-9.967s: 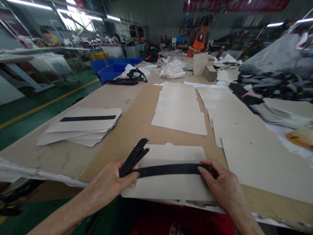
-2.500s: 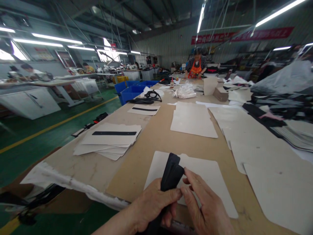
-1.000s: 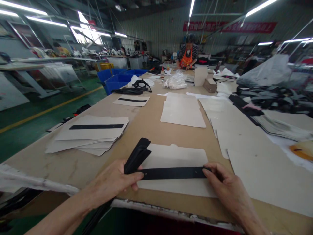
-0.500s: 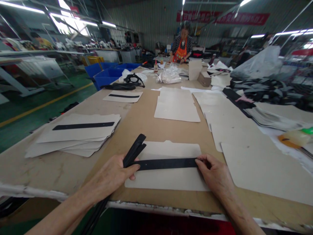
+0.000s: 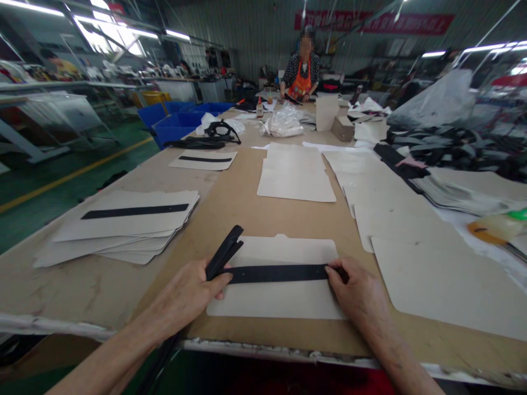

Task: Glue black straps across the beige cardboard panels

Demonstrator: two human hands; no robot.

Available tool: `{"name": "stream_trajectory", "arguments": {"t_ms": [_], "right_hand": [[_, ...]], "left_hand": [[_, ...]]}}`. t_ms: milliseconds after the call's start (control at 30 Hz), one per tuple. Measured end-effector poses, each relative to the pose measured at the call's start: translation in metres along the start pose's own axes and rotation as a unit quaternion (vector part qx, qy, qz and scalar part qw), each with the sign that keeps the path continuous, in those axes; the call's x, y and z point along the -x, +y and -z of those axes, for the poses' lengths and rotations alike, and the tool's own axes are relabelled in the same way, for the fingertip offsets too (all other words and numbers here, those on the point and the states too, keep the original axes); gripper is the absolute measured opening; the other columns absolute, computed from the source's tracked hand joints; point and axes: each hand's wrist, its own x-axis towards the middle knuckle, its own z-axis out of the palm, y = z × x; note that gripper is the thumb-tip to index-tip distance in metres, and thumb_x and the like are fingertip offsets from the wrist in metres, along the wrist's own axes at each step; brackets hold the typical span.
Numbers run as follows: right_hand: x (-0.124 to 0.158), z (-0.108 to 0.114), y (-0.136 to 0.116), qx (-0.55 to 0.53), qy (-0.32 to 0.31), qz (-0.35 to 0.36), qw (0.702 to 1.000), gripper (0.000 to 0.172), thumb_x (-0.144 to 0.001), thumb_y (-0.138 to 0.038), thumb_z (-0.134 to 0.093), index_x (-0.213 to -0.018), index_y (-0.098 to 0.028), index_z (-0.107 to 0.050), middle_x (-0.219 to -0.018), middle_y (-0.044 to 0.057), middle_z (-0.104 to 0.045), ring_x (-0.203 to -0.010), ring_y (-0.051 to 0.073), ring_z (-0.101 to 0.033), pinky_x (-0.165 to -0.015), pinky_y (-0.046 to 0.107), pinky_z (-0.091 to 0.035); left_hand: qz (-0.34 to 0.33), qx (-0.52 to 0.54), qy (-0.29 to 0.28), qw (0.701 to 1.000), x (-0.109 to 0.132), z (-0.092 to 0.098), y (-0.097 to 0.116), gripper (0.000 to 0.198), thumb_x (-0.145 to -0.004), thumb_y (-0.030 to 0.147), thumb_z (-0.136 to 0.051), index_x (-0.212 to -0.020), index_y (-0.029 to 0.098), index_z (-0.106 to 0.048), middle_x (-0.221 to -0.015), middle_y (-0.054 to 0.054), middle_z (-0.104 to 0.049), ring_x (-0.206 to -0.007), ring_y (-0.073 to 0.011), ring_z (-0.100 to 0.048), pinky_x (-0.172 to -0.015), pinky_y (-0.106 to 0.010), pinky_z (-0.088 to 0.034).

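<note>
A black strip (image 5: 278, 273) lies straight across a pale board (image 5: 284, 302) at the table's near edge. My left hand (image 5: 200, 288) is closed around a bundle of black strips (image 5: 225, 251), whose lower ends hang past the table edge. Its thumb also presses the left end of the flat strip. My right hand (image 5: 356, 285) pinches the strip's right end between thumb and fingers, with the wrist over the board's right side. To the left rests a stack of pale boards (image 5: 123, 233), the top one carrying a black strip (image 5: 135, 211).
Another board with a strip (image 5: 201, 160) lies further back, near a plain board (image 5: 296, 173). Overlapping pale sheets (image 5: 444, 280) cover the right side. Blue bins (image 5: 177, 129) stand beyond the left edge. A co-worker in an orange apron (image 5: 300, 82) stands at the far end.
The view has shifted slightly. Both hands hold the strip by its ends as before, with hardly any movement against the board.
</note>
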Motion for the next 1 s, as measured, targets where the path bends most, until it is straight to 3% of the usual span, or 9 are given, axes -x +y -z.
{"name": "stream_trajectory", "arguments": {"t_ms": [200,400,600,800,1000], "right_hand": [[0.002,-0.001,0.007,0.051,0.030,0.058,0.997,0.023,-0.088,-0.040,-0.050,-0.083,-0.023,-0.066,-0.089,0.004,-0.064,-0.075,0.019,-0.064,-0.068,0.032,-0.047],[0.001,-0.005,0.017,0.063,0.022,0.071,0.995,0.028,-0.090,-0.045,-0.048,-0.080,-0.025,-0.065,-0.093,0.004,-0.066,-0.075,0.019,-0.066,-0.064,0.031,-0.048],[-0.002,-0.005,0.029,0.072,-0.010,0.075,0.995,0.030,-0.084,-0.052,-0.051,-0.081,-0.027,-0.066,-0.089,0.003,-0.069,-0.074,0.021,-0.068,-0.061,0.031,-0.050],[0.000,-0.007,0.029,0.075,0.002,0.059,0.995,0.032,-0.085,-0.053,-0.046,-0.081,-0.027,-0.064,-0.092,0.004,-0.068,-0.078,0.022,-0.068,-0.063,0.033,-0.050],[0.000,-0.006,0.032,0.081,-0.005,0.063,0.995,0.035,-0.085,-0.056,-0.045,-0.082,-0.028,-0.065,-0.091,0.004,-0.069,-0.077,0.022,-0.068,-0.062,0.033,-0.049]], "left_hand": [[0.003,0.016,-0.009,1.000,0.017,0.006,0.011,0.030,-0.080,0.038,-0.053,-0.097,0.020,-0.069,-0.060,0.003,-0.065,-0.063,-0.0198,-0.062,-0.059,-0.027,-0.038],[-0.110,0.023,-0.064,0.992,0.041,0.018,0.014,0.022,-0.083,0.033,-0.055,-0.095,0.024,-0.071,-0.093,0.003,-0.073,-0.088,-0.0190,-0.066,-0.077,-0.025,-0.044],[-0.032,-0.010,-0.030,0.999,0.022,0.018,0.012,0.031,-0.084,0.036,-0.054,-0.106,0.022,-0.072,-0.079,-0.001,-0.074,-0.089,-0.0250,-0.069,-0.075,-0.029,-0.047],[-0.030,-0.031,-0.003,0.999,0.000,0.005,0.006,0.031,-0.082,0.031,-0.057,-0.108,0.021,-0.071,-0.099,-0.005,-0.076,-0.098,-0.0257,-0.070,-0.079,-0.029,-0.049],[-0.021,-0.041,0.007,0.999,-0.004,-0.003,0.002,0.030,-0.083,0.031,-0.058,-0.108,0.020,-0.070,-0.101,-0.008,-0.076,-0.099,-0.0265,-0.070,-0.080,-0.031,-0.050]]}}
